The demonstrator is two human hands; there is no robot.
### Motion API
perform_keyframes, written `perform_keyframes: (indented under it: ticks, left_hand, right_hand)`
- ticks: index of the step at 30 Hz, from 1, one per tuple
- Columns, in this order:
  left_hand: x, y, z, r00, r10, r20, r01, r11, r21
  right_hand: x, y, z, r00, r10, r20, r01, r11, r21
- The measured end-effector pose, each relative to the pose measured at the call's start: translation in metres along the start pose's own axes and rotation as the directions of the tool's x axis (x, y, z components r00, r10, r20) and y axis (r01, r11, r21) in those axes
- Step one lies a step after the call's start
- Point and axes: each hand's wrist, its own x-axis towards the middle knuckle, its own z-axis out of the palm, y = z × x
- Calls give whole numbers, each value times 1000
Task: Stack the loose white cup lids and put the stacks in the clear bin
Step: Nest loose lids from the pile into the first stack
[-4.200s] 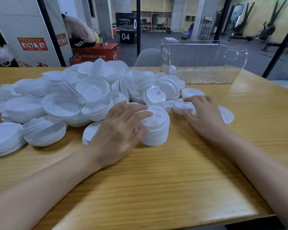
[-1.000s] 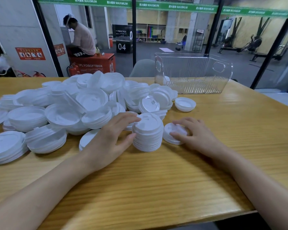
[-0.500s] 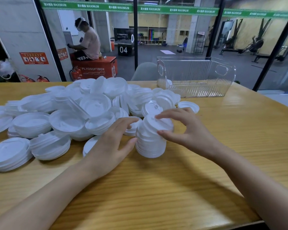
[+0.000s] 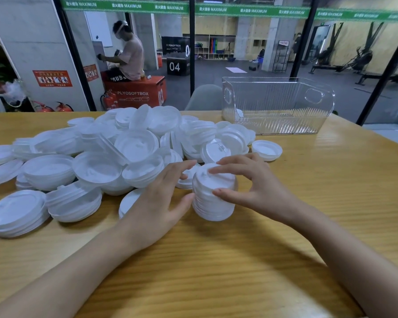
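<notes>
One stack point(image 4: 213, 196) of lids stands on the table point(image 4: 239, 260). It is gripped by the right hand point(image 4: 255, 187), with fingers laid on its top and thumb pressed to its near side. The left hand point(image 4: 161, 200) is held flat with fingers straight and close together, its thumb tip touching the stack's left side. One single lid point(image 4: 267, 150) lies upturned just beyond the right fingers. One bin point(image 4: 276, 104) stands farther beyond them, well apart. A pile point(image 4: 124, 145) is heaped beyond and left of the left fingers, its lids too many to count.
</notes>
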Motion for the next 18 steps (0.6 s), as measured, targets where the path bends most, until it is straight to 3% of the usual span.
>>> perform_keyframes:
  ticks: [5,10,16,18]
  left_hand:
    - [0,0,0,1000,8,-1,-8,1000,14]
    - [3,2,-2,997,62,-55,-61,998,8]
    - [5,0,-10,994,56,-93,-57,998,-8]
    - [4,-2,-16,995,23,-101,-26,999,-29]
  right_hand:
    - [-8,1,-5,998,69,11,-69,997,27]
    - [-24,11,-4,971,203,129,-216,971,98]
    - [-25,1,10,964,154,217,-194,965,176]
    - [-21,3,6,978,129,166,-156,975,160]
